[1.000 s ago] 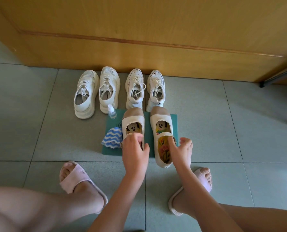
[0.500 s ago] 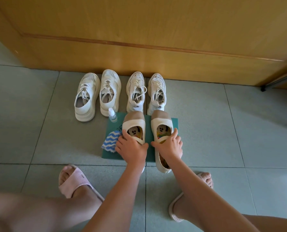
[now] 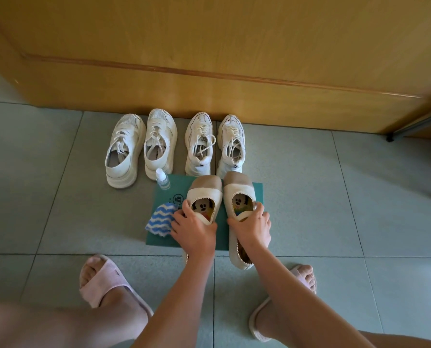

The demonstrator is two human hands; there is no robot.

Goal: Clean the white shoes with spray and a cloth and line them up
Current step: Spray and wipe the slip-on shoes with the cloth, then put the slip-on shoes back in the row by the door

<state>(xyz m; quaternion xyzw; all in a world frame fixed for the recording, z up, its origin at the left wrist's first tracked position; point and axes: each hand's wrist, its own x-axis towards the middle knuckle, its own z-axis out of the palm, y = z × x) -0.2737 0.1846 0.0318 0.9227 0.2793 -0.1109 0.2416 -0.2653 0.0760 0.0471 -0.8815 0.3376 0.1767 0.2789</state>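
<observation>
Two cream flat shoes with tan toes and cartoon insoles lie side by side on a green mat (image 3: 257, 189). My left hand (image 3: 193, 228) grips the left flat shoe (image 3: 204, 194) across its middle. My right hand (image 3: 253, 226) grips the right flat shoe (image 3: 238, 192) the same way. Behind them, two pairs of white sneakers stand in a row along the wooden door: one pair (image 3: 141, 149) on the left, the other (image 3: 214, 144) on the right. A small clear spray bottle (image 3: 162, 180) stands at the mat's far left corner. A blue and white wavy cloth (image 3: 160, 219) lies on the mat's left side.
The wooden door (image 3: 209, 59) closes off the far side. Grey floor tiles (image 3: 335, 197) spread to both sides. My feet in pink slippers, one (image 3: 101, 282) at the left and one (image 3: 284, 297) at the right, rest near the mat's front edge. A dark furniture leg (image 3: 390, 138) touches the floor at far right.
Both hands slid forward from the heels to the middle of the flat shoes and now wrap round them. The two shoes shifted slightly forward towards the sneakers.
</observation>
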